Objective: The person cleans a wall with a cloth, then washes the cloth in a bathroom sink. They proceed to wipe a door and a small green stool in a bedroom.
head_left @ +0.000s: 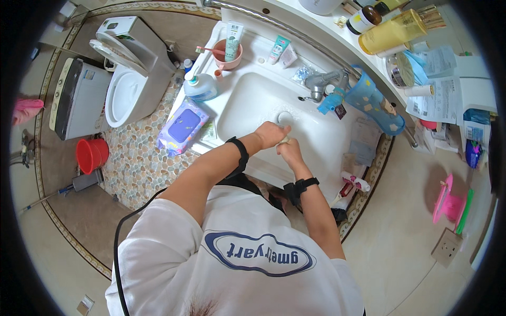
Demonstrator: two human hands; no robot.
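Nearest is the person's white shirt (237, 263), with two forearms reaching up out of it, each with one black wristband. The left hand (271, 134) and the right hand (289, 151) meet over the white sink (247, 100), close together and touching. Between them sits one small pale object (285, 140), pinched where the fingers meet; what it is cannot be told. The left hand is curled into a loose fist over it, and the right hand is closed around it from below.

Just beyond the hands lies the one round drain (285, 117) in the basin floor. Left of the basin, on the rim, lie one purple wipes pack (183, 126) and one clear bottle (200, 87) with a blue cap. On the far rim stands one pink cup (227, 53) holding one toothbrush and one tube; two more small tubes lie beside it. One metal tap (321, 84) stands at the right, with one blue patterned cup (375, 102) just beside it.

Farther left on the floor are one red bucket (91, 155), one white toilet (129, 79) with its lid up, and one grey-and-white machine (79, 97). On the far shelf lies one yellow bottle (392, 31), next to one dark jar.
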